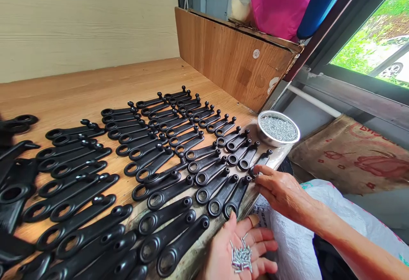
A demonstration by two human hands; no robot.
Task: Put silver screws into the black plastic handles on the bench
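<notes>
My left hand [228, 246] is palm up at the table's front edge, fingers spread and slightly curled, with a small heap of silver screws [241, 258] lying in it. My right hand [277, 186] reaches in from the right, its fingers closed together at the ring end of a black plastic crank handle [263, 159]. Its fingertips cover part of that ring. Many similar black handles [212, 190] lie in slanting rows, each with a ring at one end and a small raised socket at the other. The nearest ring almost touches my left thumb.
A metal bowl [260, 134] full of small screws stands at the table's right edge. More black parts [15, 190] are heaped at the far left. A wooden panel [230, 54] bounds the back right. A white sack [289, 237] lies below the edge.
</notes>
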